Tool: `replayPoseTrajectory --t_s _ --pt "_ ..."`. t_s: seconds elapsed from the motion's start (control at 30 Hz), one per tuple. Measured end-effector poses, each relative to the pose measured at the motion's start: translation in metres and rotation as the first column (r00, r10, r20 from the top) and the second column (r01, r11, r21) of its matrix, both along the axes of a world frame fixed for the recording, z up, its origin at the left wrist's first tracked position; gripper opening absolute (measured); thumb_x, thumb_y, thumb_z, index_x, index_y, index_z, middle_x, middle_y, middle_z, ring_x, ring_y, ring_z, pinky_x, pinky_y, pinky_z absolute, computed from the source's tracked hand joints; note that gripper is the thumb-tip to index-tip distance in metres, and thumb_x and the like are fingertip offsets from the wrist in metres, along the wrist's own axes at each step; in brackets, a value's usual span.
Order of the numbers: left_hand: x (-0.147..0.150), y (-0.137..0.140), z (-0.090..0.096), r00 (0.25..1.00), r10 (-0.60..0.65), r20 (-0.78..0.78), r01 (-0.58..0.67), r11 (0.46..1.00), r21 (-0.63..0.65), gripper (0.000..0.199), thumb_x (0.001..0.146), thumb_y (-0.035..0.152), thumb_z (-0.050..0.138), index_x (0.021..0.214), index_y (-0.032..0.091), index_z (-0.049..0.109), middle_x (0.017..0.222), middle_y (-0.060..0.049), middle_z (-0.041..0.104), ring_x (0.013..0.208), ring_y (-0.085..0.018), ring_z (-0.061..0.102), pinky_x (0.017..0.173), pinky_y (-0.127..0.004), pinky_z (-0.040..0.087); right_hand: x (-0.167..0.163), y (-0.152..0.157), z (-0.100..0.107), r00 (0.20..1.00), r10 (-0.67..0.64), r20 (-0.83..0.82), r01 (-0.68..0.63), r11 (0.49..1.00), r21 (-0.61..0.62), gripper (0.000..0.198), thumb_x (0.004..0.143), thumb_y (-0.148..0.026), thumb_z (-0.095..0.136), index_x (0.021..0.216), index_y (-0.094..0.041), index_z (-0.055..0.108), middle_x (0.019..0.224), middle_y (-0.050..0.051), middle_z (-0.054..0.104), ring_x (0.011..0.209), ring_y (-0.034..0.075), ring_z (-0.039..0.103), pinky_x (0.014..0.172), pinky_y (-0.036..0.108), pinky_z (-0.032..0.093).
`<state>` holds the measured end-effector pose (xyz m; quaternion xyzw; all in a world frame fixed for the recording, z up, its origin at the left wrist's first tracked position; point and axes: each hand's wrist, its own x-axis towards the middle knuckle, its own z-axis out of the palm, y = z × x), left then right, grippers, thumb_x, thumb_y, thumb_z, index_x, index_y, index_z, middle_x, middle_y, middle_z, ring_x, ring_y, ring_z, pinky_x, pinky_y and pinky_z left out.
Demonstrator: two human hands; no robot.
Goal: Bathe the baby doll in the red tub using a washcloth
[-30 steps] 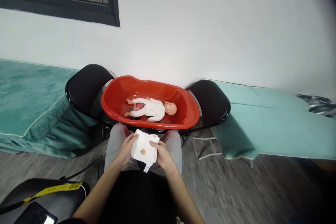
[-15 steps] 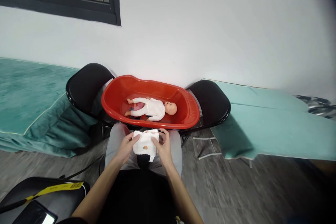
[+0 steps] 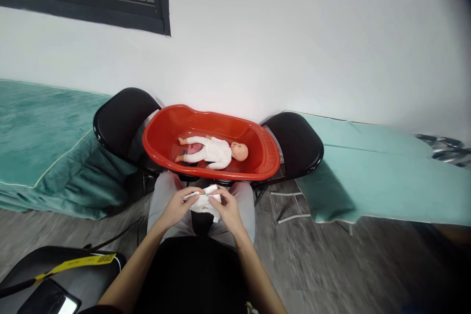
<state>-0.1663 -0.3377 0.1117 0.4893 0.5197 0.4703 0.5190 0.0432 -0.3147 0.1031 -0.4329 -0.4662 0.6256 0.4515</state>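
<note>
Over my lap I hold a small white cloth (image 3: 203,204) with an orange print and what looks like a small tag at its lower edge. My left hand (image 3: 179,207) pinches its left side, thumb in front. On the other side my right hand (image 3: 227,207) grips the right part, fingers behind it. The cloth looks bunched at the top; whether it is a garment or a plain cloth I cannot tell. Just beyond my knees, a baby doll (image 3: 217,151) in white clothes lies on its back in a red baby bathtub (image 3: 250,175), head to the right.
Black folding chairs stand at the tub's left (image 3: 123,115) and right (image 3: 300,144). Green-covered beds flank them, left (image 3: 47,127) and right (image 3: 386,181). At lower left, another black chair (image 3: 91,279) bears a phone (image 3: 49,299) and a yellow strap (image 3: 79,263). A white wall (image 3: 279,49) rises behind.
The cloth has gone from spread flat to gathered and folded at its top. Both hands have moved closer together, the left one inward to the right. Doll and tub stay put.
</note>
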Motion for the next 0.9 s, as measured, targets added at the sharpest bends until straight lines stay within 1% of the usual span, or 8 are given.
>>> replayPoseTrajectory --t_s 0.07,0.2,0.27,0.47,0.63,0.7,0.8,0.9 --pt "-0.001 -0.001 -0.004 0.995 -0.060 -0.080 0.064 0.997 0.050 0.036 0.094 0.051 0.075 0.107 0.021 0.089 0.117 -0.013 0.083 0.113 -0.031 0.075 0.102 -0.037 0.054 0.002 -0.001 0.004 0.999 0.036 0.012 -0.037 0.999 0.017 0.038 0.073 -0.052 0.096 0.090 -0.020 0.083 0.128 0.009 0.071 0.111 0.023 0.068 0.091 0.034 0.061" --pt "0.000 -0.002 -0.009 0.978 -0.145 -0.149 0.158 0.984 0.083 0.034 0.099 0.047 0.070 0.110 0.021 0.089 0.117 -0.012 0.083 0.110 -0.030 0.076 0.098 -0.036 0.054 0.004 -0.002 0.011 0.996 0.069 0.063 -0.071 0.997 0.033 0.034 0.078 -0.050 0.092 0.089 -0.020 0.082 0.094 0.004 0.074 0.088 0.018 0.066 0.085 0.031 0.057" --pt "0.001 -0.002 -0.008 0.973 -0.162 -0.163 0.177 0.981 0.081 0.033 0.097 0.047 0.073 0.110 0.021 0.088 0.114 -0.011 0.083 0.108 -0.030 0.076 0.097 -0.036 0.054 0.004 -0.002 0.011 0.995 0.053 0.086 -0.055 0.998 0.018 0.035 0.077 -0.051 0.092 0.088 -0.020 0.080 0.088 0.003 0.074 0.081 0.016 0.063 0.080 0.030 0.053" --pt "0.003 -0.001 -0.007 0.967 -0.127 -0.221 0.139 0.989 0.041 0.031 0.089 0.049 0.078 0.099 0.020 0.084 0.100 -0.008 0.082 0.094 -0.027 0.074 0.088 -0.034 0.052 0.002 0.001 0.005 0.995 0.027 0.096 -0.026 1.000 -0.013 0.039 0.075 -0.054 0.092 0.087 -0.019 0.080 0.085 0.004 0.074 0.078 0.016 0.060 0.074 0.028 0.049" --pt "0.000 -0.004 -0.017 0.959 -0.151 -0.240 0.158 0.987 0.008 0.035 0.090 0.055 0.073 0.092 0.021 0.075 0.092 -0.004 0.079 0.087 -0.024 0.070 0.081 -0.030 0.051 -0.001 -0.001 0.002 0.992 -0.085 0.096 0.086 0.996 -0.011 0.039 0.074 -0.052 0.091 0.087 -0.017 0.078 0.082 0.003 0.071 0.076 0.015 0.059 0.073 0.028 0.047" --pt "-0.002 -0.004 -0.023 0.952 -0.151 -0.265 0.151 0.988 -0.020 0.036 0.087 0.056 0.075 0.094 0.021 0.073 0.090 -0.002 0.076 0.084 -0.023 0.068 0.079 -0.030 0.050 -0.001 0.000 0.002 0.991 -0.114 0.076 0.116 0.993 -0.013 0.040 0.073 -0.052 0.090 0.088 -0.017 0.076 0.082 0.002 0.071 0.075 0.015 0.059 0.073 0.027 0.047" --pt "-0.001 -0.002 -0.029 0.940 -0.184 -0.287 0.185 0.982 -0.026 0.040 0.087 0.058 0.073 0.094 0.019 0.072 0.087 -0.002 0.073 0.082 -0.022 0.066 0.079 -0.031 0.050 0.002 0.003 0.005 0.983 -0.172 0.068 0.173 0.985 -0.017 0.045 0.070 -0.053 0.090 0.090 -0.016 0.075 0.081 0.002 0.070 0.075 0.014 0.059 0.070 0.026 0.047" --pt "0.003 -0.002 -0.027 0.958 -0.164 -0.235 0.168 0.986 -0.005 0.044 0.091 0.061 0.069 0.091 0.018 0.071 0.087 -0.004 0.073 0.085 -0.023 0.066 0.082 -0.032 0.049 0.006 0.005 0.010 0.968 -0.245 0.049 0.246 0.969 -0.020 0.048 0.067 -0.052 0.093 0.093 -0.016 0.075 0.084 0.002 0.071 0.077 0.014 0.061 0.071 0.025 0.048"
